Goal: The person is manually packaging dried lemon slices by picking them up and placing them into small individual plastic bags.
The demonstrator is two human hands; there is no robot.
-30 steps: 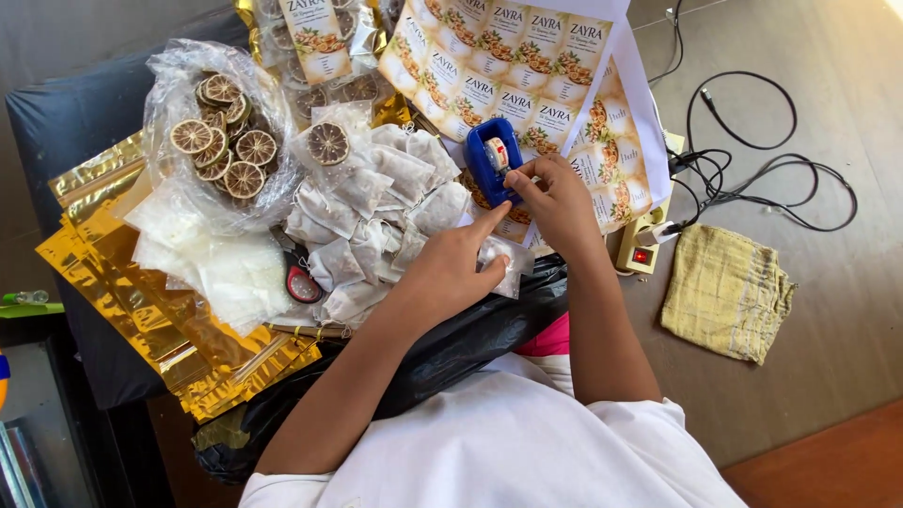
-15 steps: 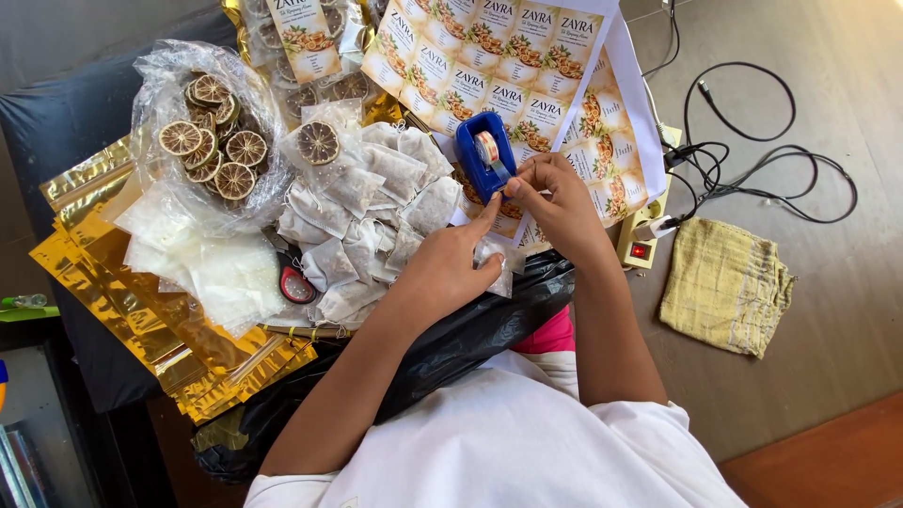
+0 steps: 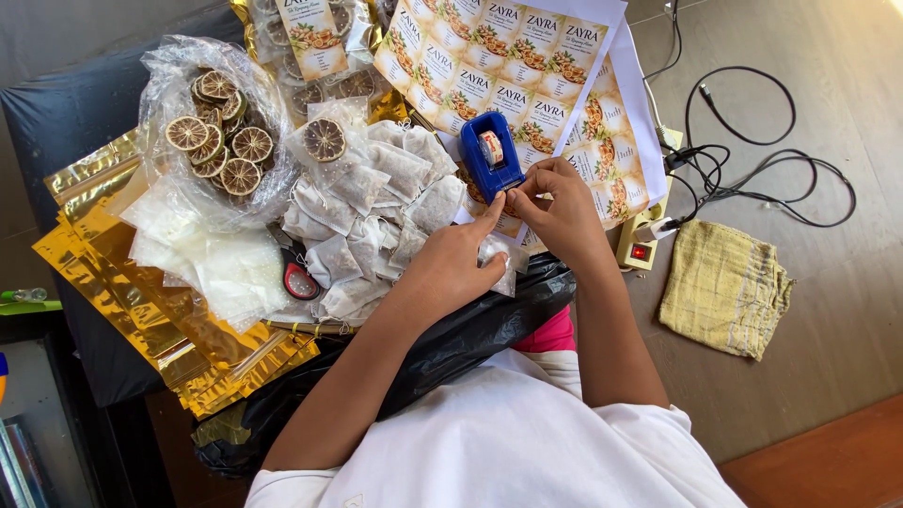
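Tape dispenser (image 3: pixel 492 153) on label sheets (image 3: pixel 527 66); sachet pile (image 3: pixel 376 216) left of it; folded cloth (image 3: pixel 726 287) on floor, far right; power strip (image 3: pixel 642 240) between.

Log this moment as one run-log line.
left hand: on small clear pouch | right hand: fingertips at blue tape dispenser | nearby: tea bags

From up here I see my own white short-sleeved top, plain cloth with soft folds across the chest and the sleeve hems ending high on the upper arms. Both forearms are bare, and my left hand (image 3: pixel 451 268) and right hand (image 3: pixel 557 209) wear no gloves, rings or watch. A strip of bright pink cloth (a lower garment, I think) shows just beyond the white hem.
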